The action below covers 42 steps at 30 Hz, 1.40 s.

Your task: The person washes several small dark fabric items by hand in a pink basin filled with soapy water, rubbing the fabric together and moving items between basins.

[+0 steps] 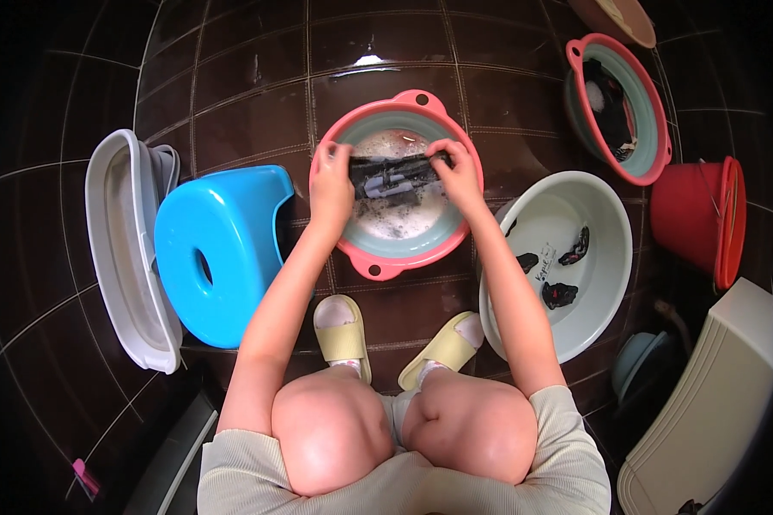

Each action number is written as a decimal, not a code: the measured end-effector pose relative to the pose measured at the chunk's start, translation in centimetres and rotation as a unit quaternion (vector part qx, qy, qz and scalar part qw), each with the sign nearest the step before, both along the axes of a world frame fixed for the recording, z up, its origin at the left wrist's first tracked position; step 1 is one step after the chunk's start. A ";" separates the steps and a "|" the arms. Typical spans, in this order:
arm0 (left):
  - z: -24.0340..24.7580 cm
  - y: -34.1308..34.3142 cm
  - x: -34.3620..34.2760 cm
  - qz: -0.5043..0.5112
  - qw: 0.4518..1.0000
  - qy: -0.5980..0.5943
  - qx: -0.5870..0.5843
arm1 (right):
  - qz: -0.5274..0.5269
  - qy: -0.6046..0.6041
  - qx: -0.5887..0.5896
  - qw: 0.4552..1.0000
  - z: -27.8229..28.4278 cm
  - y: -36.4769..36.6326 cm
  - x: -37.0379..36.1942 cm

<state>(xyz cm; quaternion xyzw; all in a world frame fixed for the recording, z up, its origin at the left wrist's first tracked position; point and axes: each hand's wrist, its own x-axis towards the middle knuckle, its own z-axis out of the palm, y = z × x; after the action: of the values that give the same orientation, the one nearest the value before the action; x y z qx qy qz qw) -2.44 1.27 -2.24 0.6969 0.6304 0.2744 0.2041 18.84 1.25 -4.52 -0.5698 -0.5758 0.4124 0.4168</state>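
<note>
A wet-looking black cloth (394,180) is drawn out flat between two bare hands, held over a round basin (388,265) with a coral-pink rim and a grey-green inner wall. The cloth forms a short, wide band running roughly level from one hand to the other, its upper edge fairly straight and its lower edge uneven. Its colour is a deep black at both ends, while the middle carries a blurred greyish patch with paler streaks; whether this is a print, a sheen or a worn area cannot be told. Creases run along its length, and the material looks thin and limp. The left hand (332,184) pinches the left end between thumb and curled fingers, close to the basin's rim; the right hand (457,174) grips the right end in the same way, the dark fabric bunching at its fingertips. Below the cloth lies cloudy, whitish water (395,225) with froth and dark specks; whether the cloth's lower edge touches it is unclear. To the right, a pale round tub (605,296) contains several small, crumpled black cloth pieces (560,295), some showing touches of red. A second pink-rimmed basin (662,129) farther off, tilted in view, also contains dark fabric (608,99). On the left stands a bright blue plastic stool (232,206) with an oval hole in its seat.
</note>
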 end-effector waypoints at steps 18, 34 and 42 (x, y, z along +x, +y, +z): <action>-5.8 1.5 0.0 -0.211 0.973 0.020 -0.087 | 0.024 0.179 -0.245 0.953 0.8 -0.4 -0.2; -5.3 1.9 1.9 -0.043 0.985 -0.036 -0.163 | -0.018 -0.323 -0.022 0.946 -4.4 0.5 -3.0; -7.5 2.0 3.0 -0.107 0.952 0.254 -0.135 | 0.056 -0.473 -0.050 0.878 -5.8 1.1 -4.0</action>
<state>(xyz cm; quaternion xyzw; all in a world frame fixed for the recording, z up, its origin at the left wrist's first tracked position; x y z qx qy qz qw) 0.58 3.22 -9.77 0.7730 0.6142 -0.0232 0.1574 14.85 2.32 -10.27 -0.6840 -0.7138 0.1441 0.0422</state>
